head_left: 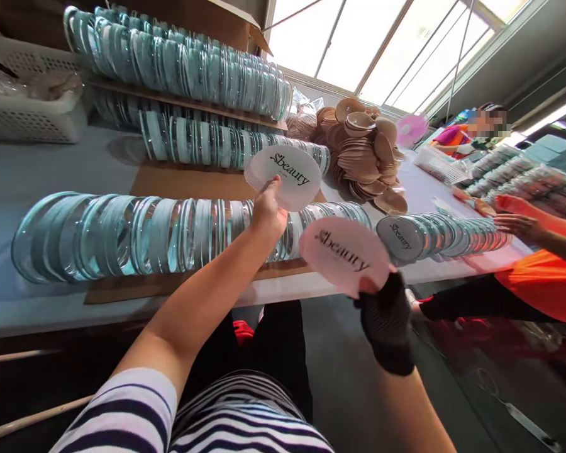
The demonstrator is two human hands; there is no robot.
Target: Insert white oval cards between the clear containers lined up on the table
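Your left hand (268, 211) pinches a white round lid (283, 176) by its lower edge, holding it up over the table (38, 182); black "beauty" lettering runs across its face. Your right hand (385, 318), in a dark glove, grips a pink round lid (344, 253) with the same lettering, held out in front of the table's near edge.

Just beyond your left hand a long row of clear cases (122, 233) stands on edge on a cardboard sheet (188, 182), and a shorter row (443, 236) lies to the right. More stacked rows (179, 63) fill the table's far side. A heap of tan puffs (368, 151) sits past them.

A white basket (23, 107) at the far left holds bagged items, too blurred to name. At the right, another person's hand (516, 223) reaches over the table near the shorter row.
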